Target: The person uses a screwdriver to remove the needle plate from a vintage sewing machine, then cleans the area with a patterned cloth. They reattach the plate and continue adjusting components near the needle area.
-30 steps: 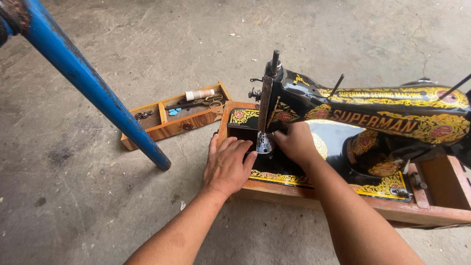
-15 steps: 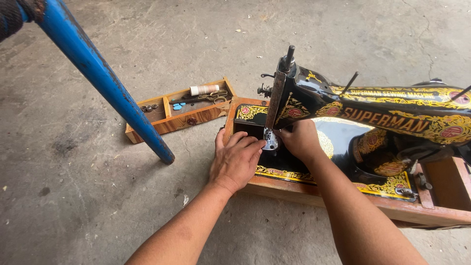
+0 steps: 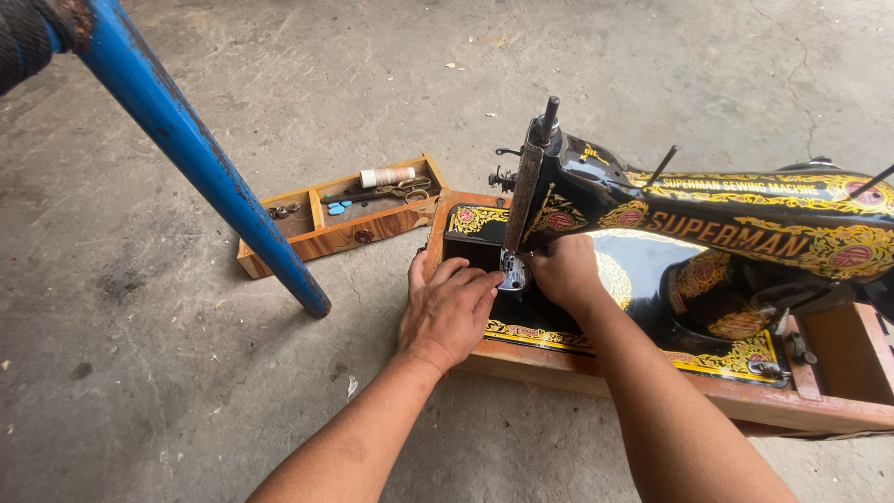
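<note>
The small shiny metal part [image 3: 513, 271] sits at the needle end of the sewing machine [image 3: 708, 233], just under the tall face of its head and above the dark opening in the bed. It is bright and smooth, with small holes in it. The left hand [image 3: 449, 312] lies flat on the bed edge, and its fingertips [image 3: 489, 279] touch this part from the left. The right hand [image 3: 563, 270] is just beside it on the other side, with the fingers curled down toward the bed; whether this grip holds something cannot be told. The left grip is spread and holds nothing.

The machine is black, glossy metal with yellow and red ornament, long and rounded in the arm. It rests in a wooden base [image 3: 745, 396] of brown, worn boards, which stands on the rough grey concrete floor [image 3: 140, 373].

To the left, well apart from the hands, a low wooden tray [image 3: 317, 244] with compartments holds scissors [image 3: 391, 192], a spool of thread [image 3: 386, 176] and small blue pieces [image 3: 337, 209]. A blue painted metal tube [image 3: 200, 158], scratched and round, crosses in front of it at a slant.
</note>
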